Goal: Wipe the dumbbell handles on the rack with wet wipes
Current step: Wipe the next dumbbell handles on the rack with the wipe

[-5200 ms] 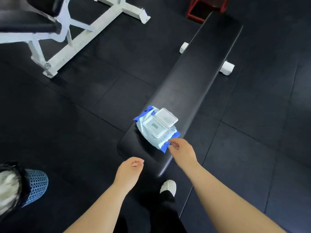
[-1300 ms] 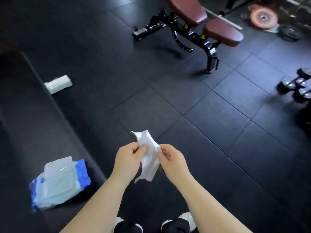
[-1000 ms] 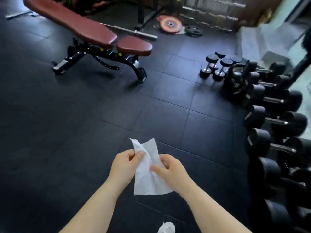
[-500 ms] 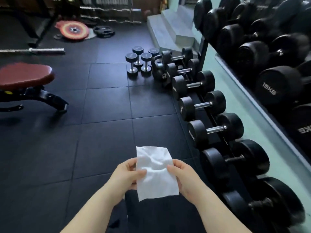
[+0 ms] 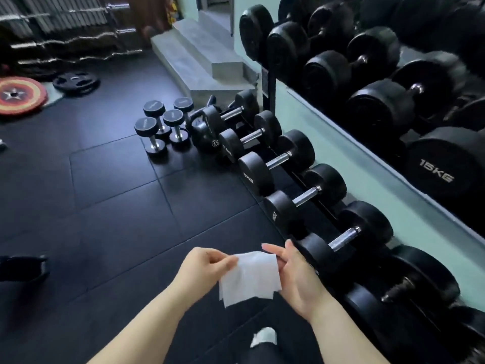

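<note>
**Wipe held before the lower tier of the rack.** A thin, white, slightly crumpled wet wipe (image 5: 249, 278) hangs as a soft, roughly rectangular sheet just left of the rack (image 5: 270, 82). Its top edge runs left to right between the two hands and its lower corners dangle free. The left hand (image 5: 207, 264) pinches the upper left edge with curled fingers. The right hand (image 5: 296, 279) grips the right edge, and its fingertips are partly hidden behind the sheet. The hands are apart, joined only by the wipe.

On the rack's lower tier lie black dumbbells (image 5: 278, 164) with round, matte, rubber-like heads and knurled bright metal bars. Each long axis crosses the rack from lower left to upper right. The closest bright handle (image 5: 343, 239) lies just right of the right hand and is not touched. The next dumbbell handle (image 5: 396, 290) is dark and blurred.

The larger dumbbells on the rack's upper tier (image 5: 443, 164), one marked 15KG, are cut off by the frame edge. The rails are mostly hidden under the weights. Left of the rack, the floor (image 5: 118, 206) is dark square matting, and a white shoe (image 5: 265, 337) shows below the wipe.
</note>
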The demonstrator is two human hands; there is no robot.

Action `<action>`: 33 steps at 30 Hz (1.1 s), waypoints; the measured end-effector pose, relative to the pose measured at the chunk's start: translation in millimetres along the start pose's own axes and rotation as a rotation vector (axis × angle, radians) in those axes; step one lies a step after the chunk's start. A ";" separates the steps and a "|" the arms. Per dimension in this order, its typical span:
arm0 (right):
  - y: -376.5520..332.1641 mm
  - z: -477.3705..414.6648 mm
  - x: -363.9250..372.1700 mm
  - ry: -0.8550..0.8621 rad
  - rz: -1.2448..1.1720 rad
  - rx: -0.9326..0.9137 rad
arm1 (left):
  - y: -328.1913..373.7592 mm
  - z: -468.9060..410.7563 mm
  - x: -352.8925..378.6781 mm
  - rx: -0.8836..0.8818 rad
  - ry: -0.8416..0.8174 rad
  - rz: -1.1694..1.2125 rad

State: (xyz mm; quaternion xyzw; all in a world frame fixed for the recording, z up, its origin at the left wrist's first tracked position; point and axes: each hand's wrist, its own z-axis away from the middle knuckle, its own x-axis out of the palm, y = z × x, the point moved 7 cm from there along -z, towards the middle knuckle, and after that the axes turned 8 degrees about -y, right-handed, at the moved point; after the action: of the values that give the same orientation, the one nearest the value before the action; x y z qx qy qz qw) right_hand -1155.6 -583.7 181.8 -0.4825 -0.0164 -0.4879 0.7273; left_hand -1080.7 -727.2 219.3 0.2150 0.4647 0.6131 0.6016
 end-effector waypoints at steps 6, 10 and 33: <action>-51.8 -89.4 -30.1 -0.061 0.251 0.080 | 40.0 -121.2 -12.5 0.083 -0.024 -0.115; -108.3 -141.2 -54.8 0.006 0.251 0.038 | 72.5 -193.5 -11.6 0.092 -0.100 -0.116; -55.0 -152.6 -259.4 1.272 -0.199 -0.147 | 47.9 -410.7 127.7 0.449 -0.631 -0.656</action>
State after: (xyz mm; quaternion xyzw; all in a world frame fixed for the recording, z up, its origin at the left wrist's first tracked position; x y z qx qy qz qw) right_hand -1399.4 -516.5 9.7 -0.1439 0.4065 -0.7432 0.5115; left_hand -1467.8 -727.7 25.9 0.3564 0.4237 0.1819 0.8126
